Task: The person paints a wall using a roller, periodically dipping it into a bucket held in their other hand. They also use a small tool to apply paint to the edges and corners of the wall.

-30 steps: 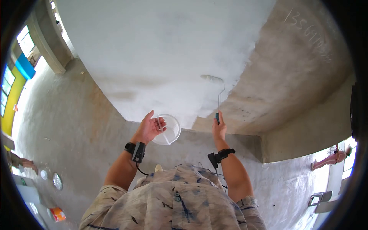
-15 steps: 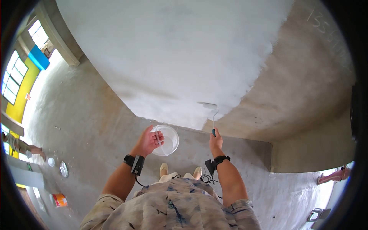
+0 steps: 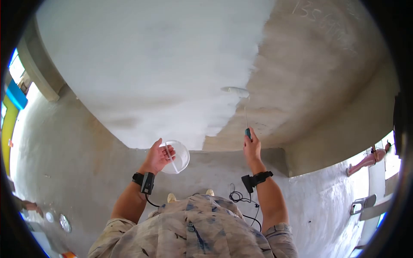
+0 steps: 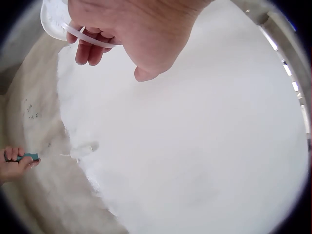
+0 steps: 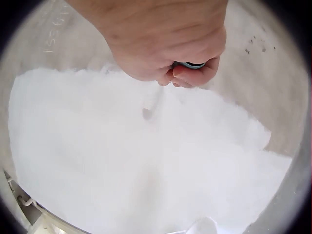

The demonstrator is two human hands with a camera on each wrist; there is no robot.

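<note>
Shows the right grip [image 3: 251,146] closed fully round the teal handle [image 3: 248,133] of a paint roller, fingers and thumb curled tight, nothing else held; places the roller sleeve [image 3: 235,90] at 12 o'clock from that grip, a shade toward 11, at the far end of a thin wire shaft; sets the shaft's long axis along the 6-to-12 line and the sleeve's own axis across it, 9 to 3; lays the sleeve against the wall, on the ragged border between the white painted field [image 3: 150,64] at 9 o'clock and the bare concrete [image 3: 322,77] at 3 o'clock; pressed or merely touching, cannot tell. Shows the left grip [image 3: 157,158] at 9 o'clock of the right one, well apart from the roller, fingers hooked round the thin bail [image 4: 92,41] of a small white pail [image 3: 180,155]; hangs the pail just beside those fingers at 3 o'clock, seen from above, contents not legible. Makes the right grip the nearer one to the sleeve, the left farther off and occupied.
</note>
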